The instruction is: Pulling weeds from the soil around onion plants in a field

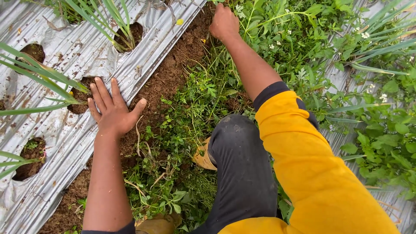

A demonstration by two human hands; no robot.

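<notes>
Nearest the camera: yellow sleeve (312, 173) with dark cuff on the right arm, and a knee in dark grey trousers (240, 169) planted among low weeds (173, 173). Tan boot (203, 156) showing just left of the knee; a second tan boot toe (158, 225) at the bottom edge, beside the bare left forearm.

Left hand (113, 110): fully open, fingers spread, palm pressed flat on the ground. Fingertips resting on the right edge of the silver plastic mulch sheet (65, 143), thumb and heel of the palm on the bare brown soil strip (169, 73) alongside that edge. Nothing held.

Mulch sheet covering the raised bed at left, pierced by round planting holes (29, 158) exposing soil. Long narrow green leaves (39, 80) rising from the holes and crossing above the sheet near the left hand's fingertips.

Soil strip running diagonally from the lower left to the top centre, between the mulch sheet edge and the weed belt.

Right hand (224, 21): extended well ahead, near the top edge, closed into a fist down in the weeds where they meet the soil strip. Exact stems inside the grasp not discernible.

Beyond and right: dense leafy weeds with small white flowers (366, 34), partly covering a second strip of silver mulch (390, 203) along the right side.
</notes>
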